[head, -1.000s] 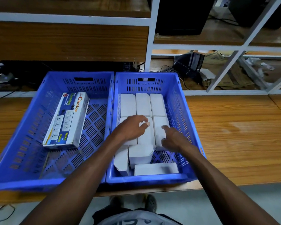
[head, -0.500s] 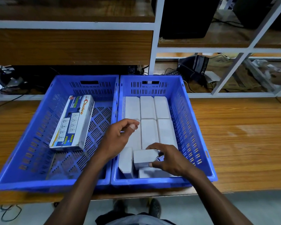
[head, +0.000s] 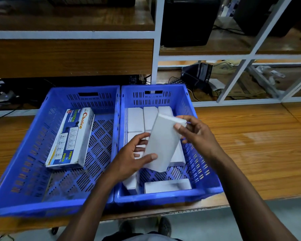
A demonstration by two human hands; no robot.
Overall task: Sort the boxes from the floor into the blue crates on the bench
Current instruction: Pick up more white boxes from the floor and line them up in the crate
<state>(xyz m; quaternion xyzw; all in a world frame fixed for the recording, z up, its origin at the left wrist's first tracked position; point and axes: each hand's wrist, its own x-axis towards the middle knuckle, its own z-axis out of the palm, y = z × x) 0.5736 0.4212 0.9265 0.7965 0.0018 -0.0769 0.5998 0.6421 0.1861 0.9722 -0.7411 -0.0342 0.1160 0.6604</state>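
Two blue crates stand side by side on the wooden bench. The right crate (head: 201, 173) holds several plain white boxes laid in rows. One white box (head: 163, 143) is lifted above them, tilted. My right hand (head: 196, 134) pinches its upper end. My left hand (head: 130, 159) grips its lower end, thumb on the front face. The left crate (head: 24, 153) holds one long printed box (head: 71, 138) marked "Choice". Another white box (head: 167, 186) lies against the right crate's near wall.
A white metal shelf frame (head: 155, 54) with wooden shelves rises behind the crates, holding dark equipment (head: 189, 20) and cables. Bare bench top (head: 254, 145) stretches to the right. My shoes (head: 164, 226) and grey floor show below the bench edge.
My right hand has lifted a white box out of the right crate's near end. My left hand has moved onto its lower end, so both hands hold it above the rows.
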